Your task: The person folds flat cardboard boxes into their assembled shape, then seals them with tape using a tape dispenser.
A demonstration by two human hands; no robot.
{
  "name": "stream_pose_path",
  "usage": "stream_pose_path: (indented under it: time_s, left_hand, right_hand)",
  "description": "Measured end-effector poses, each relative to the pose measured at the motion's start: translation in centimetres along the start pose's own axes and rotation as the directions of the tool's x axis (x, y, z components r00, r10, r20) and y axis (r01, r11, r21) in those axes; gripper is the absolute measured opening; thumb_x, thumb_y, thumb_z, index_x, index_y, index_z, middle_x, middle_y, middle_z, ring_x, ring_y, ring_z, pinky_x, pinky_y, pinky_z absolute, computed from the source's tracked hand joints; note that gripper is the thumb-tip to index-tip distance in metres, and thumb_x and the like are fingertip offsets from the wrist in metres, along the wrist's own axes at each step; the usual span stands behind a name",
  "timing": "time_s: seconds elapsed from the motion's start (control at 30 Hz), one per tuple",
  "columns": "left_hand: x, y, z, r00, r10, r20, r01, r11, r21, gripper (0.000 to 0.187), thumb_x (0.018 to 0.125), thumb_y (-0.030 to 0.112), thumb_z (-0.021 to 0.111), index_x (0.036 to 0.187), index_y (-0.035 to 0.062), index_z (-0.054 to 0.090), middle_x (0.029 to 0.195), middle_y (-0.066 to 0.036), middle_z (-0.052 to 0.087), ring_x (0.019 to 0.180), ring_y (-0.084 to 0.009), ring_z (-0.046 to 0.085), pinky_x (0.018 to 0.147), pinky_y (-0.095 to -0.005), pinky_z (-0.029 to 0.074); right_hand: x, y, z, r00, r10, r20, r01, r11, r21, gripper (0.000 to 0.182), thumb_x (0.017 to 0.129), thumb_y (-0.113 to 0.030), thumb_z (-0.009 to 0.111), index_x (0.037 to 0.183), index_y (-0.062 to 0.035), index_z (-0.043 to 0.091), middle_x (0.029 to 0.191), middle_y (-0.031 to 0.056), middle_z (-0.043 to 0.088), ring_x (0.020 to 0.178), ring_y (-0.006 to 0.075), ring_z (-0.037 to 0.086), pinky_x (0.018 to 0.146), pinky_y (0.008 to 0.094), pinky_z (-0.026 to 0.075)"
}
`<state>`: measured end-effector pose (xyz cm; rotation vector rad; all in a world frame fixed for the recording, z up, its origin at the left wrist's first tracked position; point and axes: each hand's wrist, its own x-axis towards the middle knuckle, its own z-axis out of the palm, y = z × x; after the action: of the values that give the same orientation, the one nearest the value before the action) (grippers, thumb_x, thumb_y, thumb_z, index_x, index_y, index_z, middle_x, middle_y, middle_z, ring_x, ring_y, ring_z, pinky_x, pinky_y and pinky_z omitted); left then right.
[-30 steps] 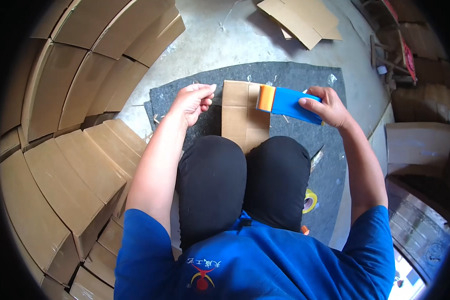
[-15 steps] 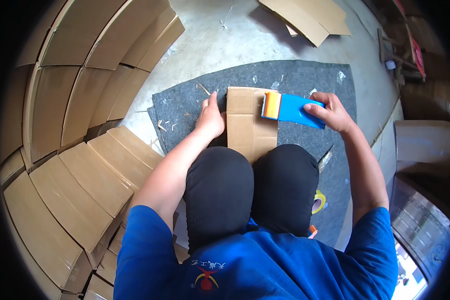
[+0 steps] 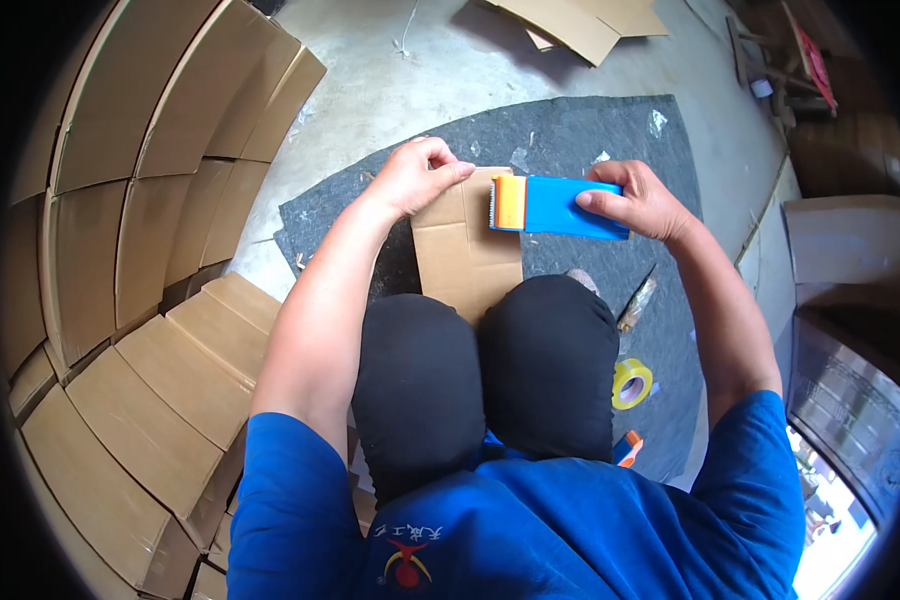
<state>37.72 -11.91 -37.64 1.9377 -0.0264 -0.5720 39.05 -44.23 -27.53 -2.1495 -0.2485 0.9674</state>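
A cardboard box [image 3: 470, 250] stands between my knees, its top flaps facing up. My left hand [image 3: 417, 178] is closed, thumb and fingers pinching the far left corner of the box. In my right hand [image 3: 638, 203] is a blue tape dispenser [image 3: 568, 207], gripped at its right end with the thumb on top. The dispenser's yellow roller and toothed edge point left and overlap the right part of the box's top.
Stacked cardboard boxes [image 3: 100, 240] wall in the left side. On the dark mat [image 3: 630, 140] lie a yellow tape roll [image 3: 631, 384], a knife-like object [image 3: 638, 300] and an orange-and-blue tool [image 3: 627, 448]. Flat cardboard [image 3: 580, 25] lies on the far floor.
My left hand has moved from beside the box up to its far left corner and closed there. The dispenser stays over the box's right side; the whole view has shifted slightly.
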Motion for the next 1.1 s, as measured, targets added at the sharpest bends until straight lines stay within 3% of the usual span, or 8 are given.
stream_pose_path:
  time_s: [0.27, 0.53, 0.67, 0.73, 0.9, 1.0, 1.03, 1.1]
  left_hand:
    - [-0.1, -0.7, 0.7, 0.998, -0.034, -0.046, 0.029, 0.994, -0.109, 0.029, 0.081, 0.031, 0.081, 0.082, 0.0044, 0.069, 0.088, -0.006, 0.064, 0.081, -0.0148, 0.059, 0.075, -0.03, 0.05]
    - [-1.8, -1.1, 1.7, 0.966, 0.025, -0.257, -0.059, 0.99, -0.128, 0.025, 0.087, 0.03, 0.077, 0.091, 0.0054, 0.072, 0.091, -0.003, 0.063, 0.085, -0.0132, 0.059, 0.08, -0.0287, 0.049]
    - [-2.5, -2.4, 3.0, 0.885, -0.312, -0.346, 0.012, 0.758, -0.652, 0.057, 0.101, 0.056, 0.047, 0.13, 0.0076, 0.058, 0.128, -0.011, 0.056, 0.113, -0.0198, 0.055, 0.098, -0.0369, 0.046]
    - [-2.5, -3.0, 3.2, 0.809, -0.587, 0.025, 0.231, 0.279, -0.932, 0.067, 0.101, 0.062, 0.035, 0.136, 0.0064, 0.053, 0.147, -0.015, 0.043, 0.13, -0.0289, 0.048, 0.107, -0.0472, 0.042]
    - [-2.4, -5.7, 3.6, 0.727, -0.651, 0.218, 0.444, 0.204, -0.872, 0.058, 0.104, 0.052, 0.038, 0.136, 0.0045, 0.051, 0.127, -0.017, 0.059, 0.114, -0.0314, 0.06, 0.102, -0.0514, 0.045]
    - [-3.1, -9.2, 3.8, 0.786, -0.611, 0.096, 0.561, 0.64, -0.525, 0.047, 0.1, 0.037, 0.046, 0.129, 0.0039, 0.061, 0.127, -0.018, 0.063, 0.118, -0.0307, 0.061, 0.101, -0.0485, 0.045]
    - [-3.3, -11.7, 3.6, 0.814, -0.574, 0.094, 0.58, 0.813, -0.058, 0.049, 0.098, 0.04, 0.048, 0.131, 0.0056, 0.06, 0.13, -0.018, 0.062, 0.122, -0.032, 0.058, 0.103, -0.0486, 0.043]
    - [-2.9, -15.1, 2.5, 0.82, -0.528, 0.222, 0.302, 0.728, 0.615, 0.055, 0.091, 0.044, 0.058, 0.136, 0.0127, 0.059, 0.137, -0.017, 0.059, 0.13, -0.0341, 0.054, 0.108, -0.0514, 0.038]
  right_hand:
    - [-2.0, 4.1, -3.9, 0.992, 0.091, -0.091, -0.111, 0.963, -0.245, 0.052, 0.079, -0.052, 0.069, 0.082, -0.0003, 0.07, 0.066, 0.0111, 0.062, 0.064, 0.0192, 0.063, 0.062, 0.0361, 0.05]
    - [0.0, -5.0, 2.6, 0.982, 0.086, -0.167, -0.178, 0.713, -0.678, 0.047, 0.082, -0.049, 0.059, 0.082, -0.0042, 0.072, 0.079, 0.0175, 0.071, 0.08, 0.0336, 0.07, 0.077, 0.0437, 0.057]
    - [-1.2, -7.1, 6.6, 0.965, -0.038, -0.261, -0.167, 0.676, -0.717, 0.032, 0.083, -0.033, 0.06, 0.081, -0.0022, 0.066, 0.076, 0.0156, 0.071, 0.073, 0.0301, 0.07, 0.077, 0.0425, 0.05]
    - [-1.0, -6.2, 8.0, 0.966, -0.075, -0.246, -0.135, 0.666, -0.733, 0.028, 0.08, -0.03, 0.061, 0.079, -0.0014, 0.063, 0.075, 0.0156, 0.07, 0.072, 0.031, 0.07, 0.076, 0.0443, 0.05]
    - [2.7, -0.2, 10.6, 0.987, -0.116, -0.108, 0.019, 0.762, -0.648, 0.039, 0.079, -0.031, 0.067, 0.106, -0.0048, 0.059, 0.083, 0.0155, 0.071, 0.077, 0.0331, 0.069, 0.078, 0.047, 0.051]
    - [4.2, 1.5, 12.1, 0.999, -0.02, -0.033, -0.006, 0.757, -0.653, 0.035, 0.075, -0.027, 0.067, 0.103, -0.0052, 0.062, 0.095, 0.0152, 0.072, 0.091, 0.0313, 0.07, 0.086, 0.0464, 0.05]
    - [4.1, 2.0, 12.4, 0.997, 0.002, -0.073, -0.049, 0.756, -0.652, 0.036, 0.076, -0.027, 0.067, 0.104, -0.0052, 0.062, 0.097, 0.0155, 0.072, 0.092, 0.0309, 0.07, 0.086, 0.0458, 0.049]
    - [3.0, 2.3, 11.8, 0.984, 0.08, -0.158, -0.163, 0.759, -0.63, 0.038, 0.075, -0.031, 0.066, 0.103, -0.0049, 0.064, 0.1, 0.0163, 0.072, 0.095, 0.03, 0.07, 0.087, 0.0444, 0.049]
